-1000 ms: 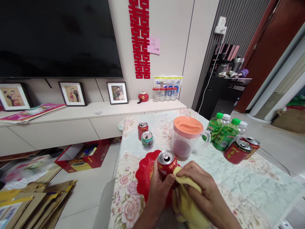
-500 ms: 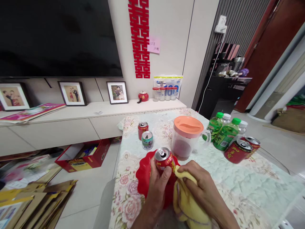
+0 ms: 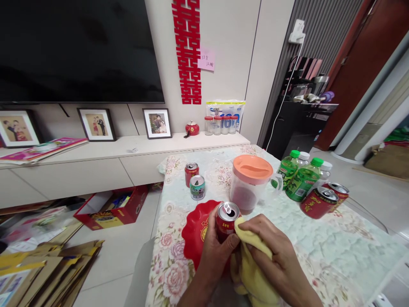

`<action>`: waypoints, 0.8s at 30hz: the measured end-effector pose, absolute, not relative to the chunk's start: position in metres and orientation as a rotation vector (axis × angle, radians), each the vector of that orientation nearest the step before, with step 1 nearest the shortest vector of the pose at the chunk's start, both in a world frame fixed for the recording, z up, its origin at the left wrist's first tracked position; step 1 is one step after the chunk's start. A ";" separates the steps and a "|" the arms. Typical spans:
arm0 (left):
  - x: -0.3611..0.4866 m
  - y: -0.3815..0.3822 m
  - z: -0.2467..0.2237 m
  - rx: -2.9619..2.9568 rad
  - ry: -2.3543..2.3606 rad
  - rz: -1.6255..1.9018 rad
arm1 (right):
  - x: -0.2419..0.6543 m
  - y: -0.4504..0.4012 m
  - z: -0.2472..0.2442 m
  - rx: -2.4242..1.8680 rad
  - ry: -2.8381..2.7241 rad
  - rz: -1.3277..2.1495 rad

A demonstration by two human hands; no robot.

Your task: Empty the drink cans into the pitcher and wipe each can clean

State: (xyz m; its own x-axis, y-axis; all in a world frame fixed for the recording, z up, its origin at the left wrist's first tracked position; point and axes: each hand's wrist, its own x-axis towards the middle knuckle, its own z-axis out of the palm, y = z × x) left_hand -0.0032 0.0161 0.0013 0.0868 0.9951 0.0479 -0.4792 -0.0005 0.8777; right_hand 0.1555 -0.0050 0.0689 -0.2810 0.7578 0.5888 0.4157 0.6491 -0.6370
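Observation:
My left hand [image 3: 217, 247] is wrapped round a red drink can [image 3: 227, 224] with an opened top, held upright above a red scalloped plate [image 3: 193, 232]. A yellow cloth [image 3: 257, 268] is bunched in my right hand [image 3: 275, 247], and its upper edge presses against the right side of the can. Part of the plate is hidden under my left hand and the can. Just beyond the plate stands a clear pitcher [image 3: 244, 194] with an orange lid and dark contents. A green can [image 3: 197, 188] and another red can [image 3: 191, 174] stand to its left.
Green-capped bottles [image 3: 303, 181] and red cans [image 3: 319, 202] stand at the table's right. A flowered tablecloth [image 3: 174, 213] covers the table. Behind it runs a white cabinet [image 3: 143, 147] with framed photos and jars. A red box [image 3: 110, 209] and flattened cardboard [image 3: 60, 277] lie on the floor at left.
The red can has moved slightly right and down and turned in my left hand, so its opening faces another way. My right hand and the cloth have shifted a little right.

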 end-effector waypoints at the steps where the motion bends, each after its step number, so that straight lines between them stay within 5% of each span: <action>1: -0.004 0.016 0.000 0.886 0.760 1.346 | 0.156 -0.005 0.069 -0.924 -1.926 0.491; 12: -0.002 0.018 0.002 0.740 0.742 1.511 | 0.158 0.003 0.054 -1.234 -2.054 0.860; 24: -0.005 0.018 0.004 0.968 0.855 1.408 | 0.159 0.000 0.056 -1.085 -1.804 0.401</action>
State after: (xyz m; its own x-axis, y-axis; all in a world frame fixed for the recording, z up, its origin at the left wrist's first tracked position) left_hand -0.0048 0.0178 0.0036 0.0091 0.9971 0.0760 -0.3924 -0.0664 0.9174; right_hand 0.1586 -0.0005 0.0559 -0.1467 0.8142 0.5618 0.4996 0.5512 -0.6683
